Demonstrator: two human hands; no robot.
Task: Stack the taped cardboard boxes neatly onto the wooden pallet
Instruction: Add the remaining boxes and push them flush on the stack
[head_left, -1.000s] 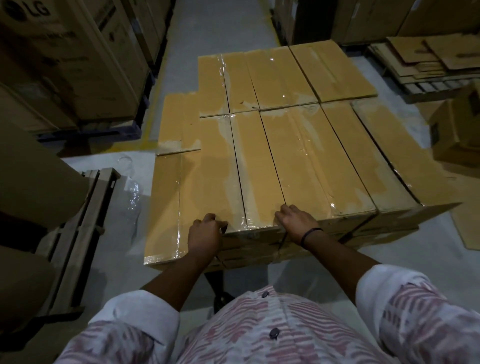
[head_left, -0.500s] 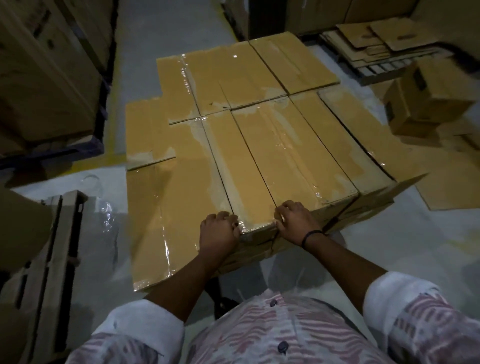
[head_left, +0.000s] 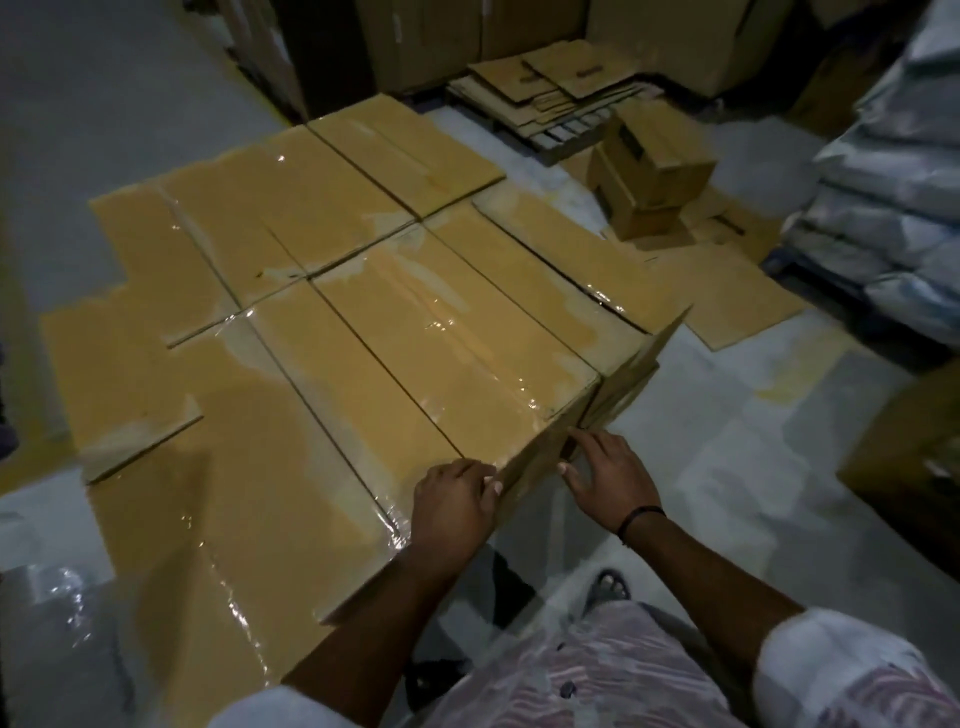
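Several long flat taped cardboard boxes (head_left: 363, 322) lie side by side in a shiny layer, and the pallet under them is hidden. My left hand (head_left: 453, 501) grips the near end of one middle box (head_left: 441, 384), fingers curled over its top edge. My right hand (head_left: 609, 480) is just to the right of it. Its fingers are spread and fairly straight, and their tips touch the end face of the neighbouring box (head_left: 524, 312). A loose flap (head_left: 652, 345) sticks up at the stack's near right corner.
Two small cartons (head_left: 652, 171) stand stacked on the floor at the right. Behind them lies flattened cardboard on a pallet (head_left: 561, 98), and a flat sheet (head_left: 727, 296) covers the floor nearby. Wrapped white sacks (head_left: 893, 208) fill the right edge. Tall cartons (head_left: 467, 41) line the back.
My right hand has let go of the box's top edge, opened, and moved onto the end face. My left hand keeps its grip. The view has swung to the right.
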